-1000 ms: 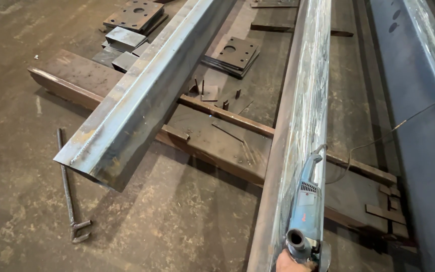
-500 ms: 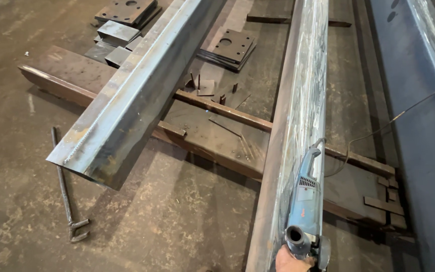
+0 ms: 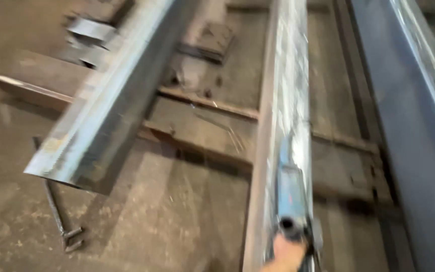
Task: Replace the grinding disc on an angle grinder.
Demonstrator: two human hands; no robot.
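Observation:
The view is blurred by motion. Only part of my right hand [image 3: 285, 254] shows, at the bottom edge, closed on the rear end of a blue power tool [image 3: 290, 194]. The tool lies lengthwise on top of a long, shiny steel beam [image 3: 284, 100] that runs away from me up the middle of the view. Its front end rests against the beam's bright top face. My left hand is out of view.
A second steel beam [image 3: 112, 111] lies at an angle on the left, its cut end nearest me. A wide grey beam [image 3: 414, 126] runs along the right. Rusty cross supports [image 3: 202, 103] carry the beams. Flat steel plates [image 3: 212, 43] lie behind, a thin rod [image 3: 56, 211] on the floor.
The view has shifted and gone blurry. The hand with the blue tool shows a little more at the bottom edge, and the tool stays on the middle beam.

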